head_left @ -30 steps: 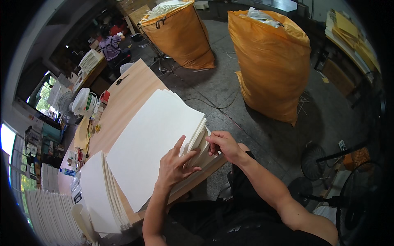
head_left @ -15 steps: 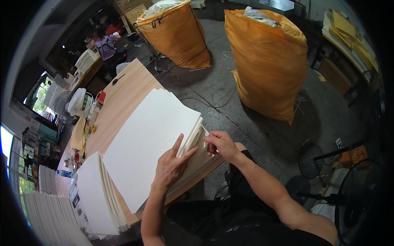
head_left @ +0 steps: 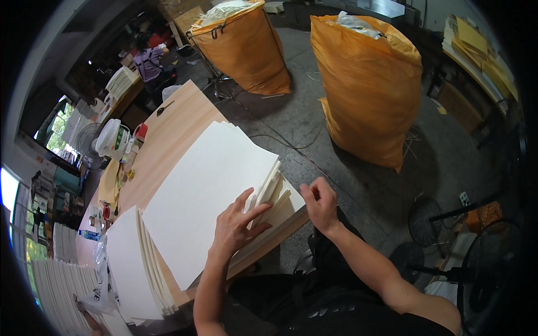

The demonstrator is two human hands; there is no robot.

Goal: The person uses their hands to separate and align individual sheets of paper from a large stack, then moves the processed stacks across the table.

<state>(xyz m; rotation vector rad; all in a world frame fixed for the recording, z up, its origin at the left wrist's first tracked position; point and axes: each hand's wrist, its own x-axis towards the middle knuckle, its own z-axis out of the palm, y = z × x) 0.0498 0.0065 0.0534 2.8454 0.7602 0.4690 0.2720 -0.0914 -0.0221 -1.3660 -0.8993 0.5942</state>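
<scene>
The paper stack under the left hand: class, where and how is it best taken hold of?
Likely by the right edge of the paper stack, coming from the right with the right hand, thumb above, fingers below. The layers splay apart there, giving a way in; its broad, smooth top offers little to pinch.

A workshop; bulging orange sacks [head_left: 367, 95], stacked white sheets [head_left: 207, 185], wooden table [head_left: 174, 126], grey floor [head_left: 274, 115]
</scene>
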